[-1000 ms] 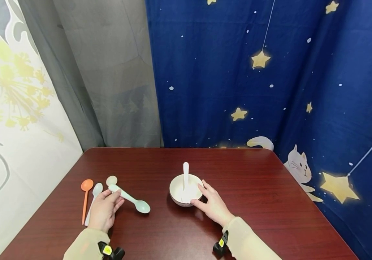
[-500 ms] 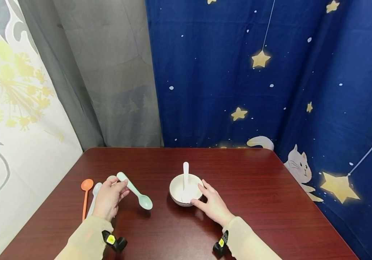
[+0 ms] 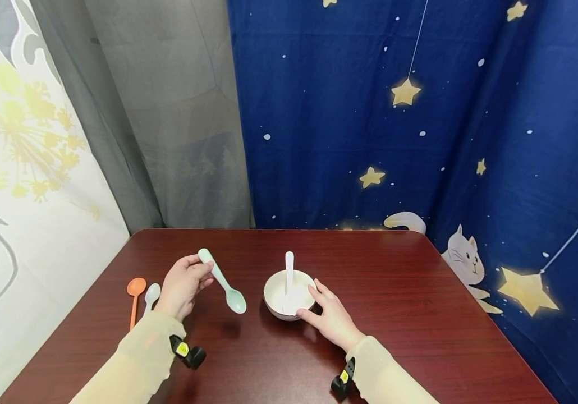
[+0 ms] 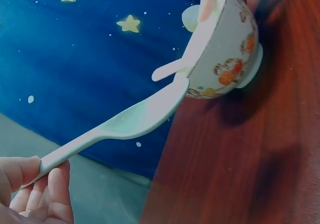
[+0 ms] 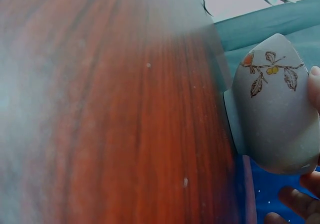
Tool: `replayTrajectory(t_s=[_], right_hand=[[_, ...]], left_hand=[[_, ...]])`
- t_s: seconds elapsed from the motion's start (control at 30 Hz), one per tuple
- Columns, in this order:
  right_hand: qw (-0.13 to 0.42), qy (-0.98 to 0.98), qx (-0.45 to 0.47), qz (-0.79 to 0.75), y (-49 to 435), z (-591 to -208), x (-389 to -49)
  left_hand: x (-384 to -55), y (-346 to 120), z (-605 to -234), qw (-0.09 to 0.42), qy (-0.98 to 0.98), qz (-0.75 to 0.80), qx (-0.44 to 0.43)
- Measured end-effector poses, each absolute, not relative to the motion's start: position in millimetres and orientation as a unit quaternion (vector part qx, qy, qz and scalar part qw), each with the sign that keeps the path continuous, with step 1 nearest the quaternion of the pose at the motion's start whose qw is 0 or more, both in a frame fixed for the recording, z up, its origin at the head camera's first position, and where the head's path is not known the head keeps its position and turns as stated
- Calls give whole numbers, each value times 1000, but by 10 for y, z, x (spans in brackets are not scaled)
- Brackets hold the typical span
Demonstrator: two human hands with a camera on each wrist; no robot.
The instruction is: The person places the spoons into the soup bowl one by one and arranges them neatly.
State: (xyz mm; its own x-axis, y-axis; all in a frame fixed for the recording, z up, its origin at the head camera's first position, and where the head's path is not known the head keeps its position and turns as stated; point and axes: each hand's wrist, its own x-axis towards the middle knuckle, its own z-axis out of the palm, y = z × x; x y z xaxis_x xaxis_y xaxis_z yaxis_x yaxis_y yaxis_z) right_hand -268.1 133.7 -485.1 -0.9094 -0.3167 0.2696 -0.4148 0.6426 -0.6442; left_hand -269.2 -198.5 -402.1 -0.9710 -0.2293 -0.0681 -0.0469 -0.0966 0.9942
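My left hand (image 3: 182, 287) pinches a mint-green spoon (image 3: 235, 302) by the end of its handle. The spoon is raised over the table and slants with its scoop down toward the bowl (image 3: 273, 300). That white bowl has a fruit-and-leaf pattern (image 4: 229, 74) outside, and a white spoon (image 3: 289, 268) leans in it, handle up. My right hand (image 3: 333, 321) holds the bowl at its right side, thumb at the near rim. In the right wrist view the thumb (image 5: 315, 87) lies against the bowl's wall.
An orange spoon (image 3: 136, 287) and a pale grey spoon (image 3: 152, 293) lie at the table's left, the grey one partly behind the left arm. The dark red table (image 3: 420, 336) ends at a blue star curtain (image 3: 329, 140) and a grey one.
My left hand has moved up and to the right with the mint-green spoon, whose scoop now points more steeply down. A cream-coloured round spoon end is now hidden behind it. The right hand stays put.
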Motion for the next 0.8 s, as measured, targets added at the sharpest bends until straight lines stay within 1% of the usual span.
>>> replayTrajectory(t_s=[0.3,0.6,0.8], right_hand=[[68,-904,202,370,1332,-4853,-2674],[62,-905,204,369,1334,-4835,-2667],[70,-902,209,371,1336,-4838,-2666]], left_hand=[[-2892,-1797,-3838,53,-696,-712,78],[-3095,-1523,-3787,40,-707,-704,60],[-3200,-1336,-3777,39,-706,-705,55]])
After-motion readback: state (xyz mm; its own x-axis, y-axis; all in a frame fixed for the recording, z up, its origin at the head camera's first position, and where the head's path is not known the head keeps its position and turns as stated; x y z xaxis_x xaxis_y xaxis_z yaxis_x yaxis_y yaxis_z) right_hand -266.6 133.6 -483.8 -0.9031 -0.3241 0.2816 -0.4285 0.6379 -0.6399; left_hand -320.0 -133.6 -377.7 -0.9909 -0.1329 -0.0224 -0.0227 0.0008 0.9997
